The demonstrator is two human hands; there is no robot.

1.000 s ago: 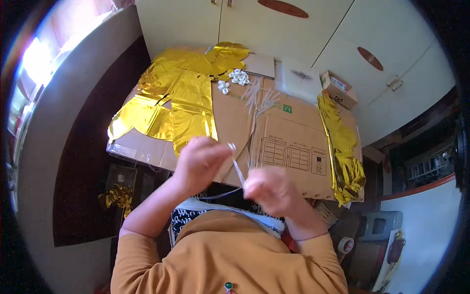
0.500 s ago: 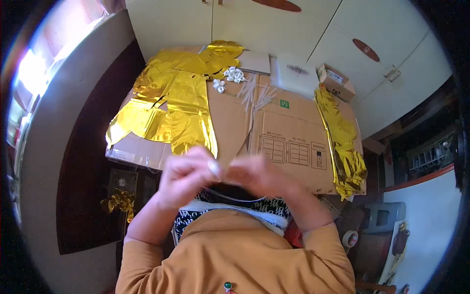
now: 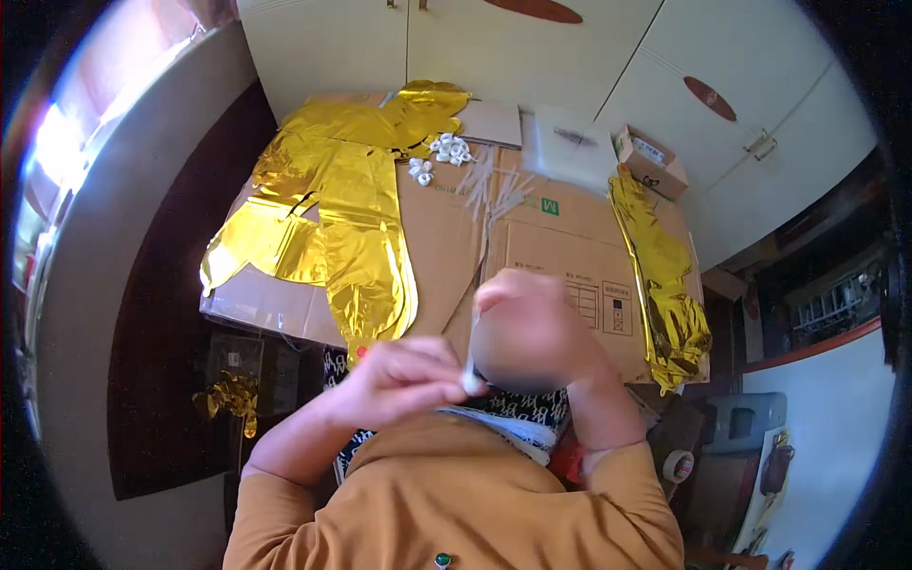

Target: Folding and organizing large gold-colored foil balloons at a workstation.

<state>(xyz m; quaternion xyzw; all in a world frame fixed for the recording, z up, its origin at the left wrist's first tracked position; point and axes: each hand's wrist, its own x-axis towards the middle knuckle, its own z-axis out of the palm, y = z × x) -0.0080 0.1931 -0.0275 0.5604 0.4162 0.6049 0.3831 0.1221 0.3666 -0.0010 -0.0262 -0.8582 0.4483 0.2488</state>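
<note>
My left hand (image 3: 404, 380) is closed in a pinch, with a small white ribbon roll (image 3: 472, 382) at its fingertips. From the roll a thin white ribbon strand (image 3: 471, 340) runs up to my right hand (image 3: 532, 332). The right fingers are curled and partly blurred, and they appear closed on the strand's upper end. Both hands are raised over my lap, near the front edge of the cardboard. Just beyond the left hand lies a flat gold foil balloon (image 3: 361, 228), its lower tip close to that hand.
Cardboard (image 3: 442, 228) covers the table. On it lie small white rolls (image 3: 451, 148), pale thin strips (image 3: 499, 190), another gold foil balloon (image 3: 660, 275), a small box (image 3: 651, 161) and a clear plastic packet (image 3: 572, 147). White cabinets (image 3: 532, 57) stand behind. A tape roll (image 3: 678, 465) is at lower right.
My hands were close together half a second ago. The right hand has moved right and slightly up, the left lower and nearer my body, and the ribbon strand now shows between them.
</note>
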